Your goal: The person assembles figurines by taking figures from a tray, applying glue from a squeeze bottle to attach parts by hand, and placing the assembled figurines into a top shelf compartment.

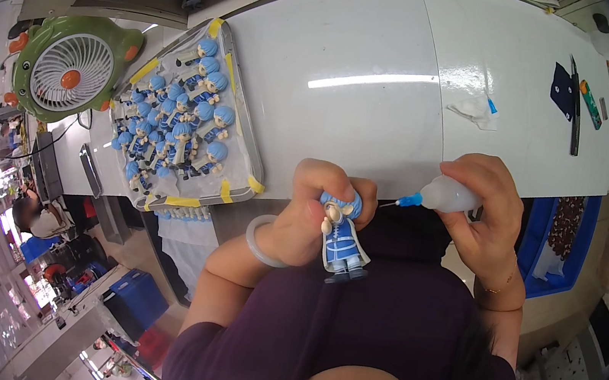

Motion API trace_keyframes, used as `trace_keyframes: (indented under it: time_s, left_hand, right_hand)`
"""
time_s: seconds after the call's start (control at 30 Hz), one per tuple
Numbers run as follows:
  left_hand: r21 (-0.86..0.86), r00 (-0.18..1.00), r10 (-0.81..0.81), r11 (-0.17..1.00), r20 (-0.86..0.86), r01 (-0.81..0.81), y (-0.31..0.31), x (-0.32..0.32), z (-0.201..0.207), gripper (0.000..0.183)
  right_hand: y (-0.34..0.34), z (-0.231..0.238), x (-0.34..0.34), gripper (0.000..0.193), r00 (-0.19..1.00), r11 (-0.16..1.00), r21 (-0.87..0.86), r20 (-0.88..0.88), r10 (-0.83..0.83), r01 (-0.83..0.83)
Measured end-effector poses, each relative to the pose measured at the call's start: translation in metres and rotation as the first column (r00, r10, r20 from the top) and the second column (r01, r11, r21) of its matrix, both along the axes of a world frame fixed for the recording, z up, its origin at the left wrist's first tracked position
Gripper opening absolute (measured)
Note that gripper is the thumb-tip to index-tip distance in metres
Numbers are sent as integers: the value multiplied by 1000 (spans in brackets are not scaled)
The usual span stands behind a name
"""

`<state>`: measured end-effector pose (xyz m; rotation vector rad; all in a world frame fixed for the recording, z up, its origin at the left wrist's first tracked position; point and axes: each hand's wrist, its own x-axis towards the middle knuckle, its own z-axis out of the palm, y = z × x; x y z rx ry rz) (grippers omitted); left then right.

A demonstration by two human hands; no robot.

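Observation:
My left hand (306, 217) is closed around a small figurine (342, 243) with light blue hair and a blue and white outfit. Its dark feet point toward my chest. In my right hand (486, 214) is a soft white squeeze bottle (451, 196), with a blue needle tip that points left at the figurine's head. A small gap seems to lie between needle and head; contact I cannot tell. To the left, a metal tray (253, 160) edged with yellow tape carries many similar blue-haired figurines (176, 115) lying on white lining.
A green animal-shaped fan (71, 75) stands beyond the tray. On the white table (363, 36) at right lie a crumpled tissue (472, 111) with a blue tip, a dark cloth piece (562, 92), a black pen-like tool (576, 110) and a green cutter (591, 105). A blue bin (586, 227) sits lower right.

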<state>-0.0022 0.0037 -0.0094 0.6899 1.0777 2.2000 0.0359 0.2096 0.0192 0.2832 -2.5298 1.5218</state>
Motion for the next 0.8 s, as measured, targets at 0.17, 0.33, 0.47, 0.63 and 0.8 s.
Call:
trace_keyframes:
  time_s: [0.17, 0.33, 0.47, 0.63, 0.8]
  left_hand:
    - [-89, 997, 65, 994, -28, -67, -2, 3, 2, 30]
    - [-109, 998, 65, 992, 1, -65, 0, 2, 5, 35]
    - [-168, 995, 51, 985, 83, -37, -1, 3, 11, 42]
    - [-178, 981, 7, 984, 194, 28, -3, 3, 13, 44]
    - [-185, 974, -3, 982, 227, 46, -3, 4, 12, 46]
  right_hand:
    - [-1, 0, 1, 39, 979, 991, 93, -189, -75, 94]
    - [3, 5, 5, 41, 953, 966, 213, -290, -83, 149]
    - [4, 10, 6, 40, 924, 930, 324, -381, -41, 175]
    - [0, 15, 6, 32, 879, 893, 383, -475, -27, 235]
    - [-4, 19, 4, 24, 835, 874, 386, -549, -40, 296]
